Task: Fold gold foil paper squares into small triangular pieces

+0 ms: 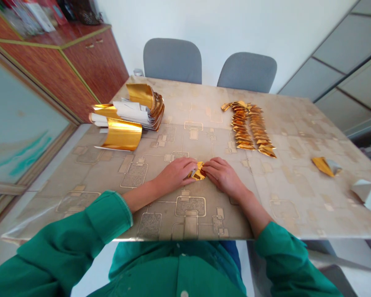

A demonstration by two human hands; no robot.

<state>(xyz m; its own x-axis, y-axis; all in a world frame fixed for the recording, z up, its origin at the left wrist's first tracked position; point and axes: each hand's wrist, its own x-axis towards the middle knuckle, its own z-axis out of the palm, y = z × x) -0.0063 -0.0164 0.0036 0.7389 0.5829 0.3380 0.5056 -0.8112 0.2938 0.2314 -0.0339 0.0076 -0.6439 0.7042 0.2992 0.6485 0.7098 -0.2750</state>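
From my remote seat I take the table (275,183) as landmark, its beige cover printed with rounded rectangles. Beyond its far edge I see two grey backrests, a left chair (172,60) and a right chair (247,72), before a white wall (213,29). Off its far left corner stands a red-brown cabinet (94,64) with blurred clutter (45,16) on top. At that corner I make out a small pale container (138,72). Left of the table is a framed panel (15,136) with teal streaks; right of it, pale panelling (343,43).
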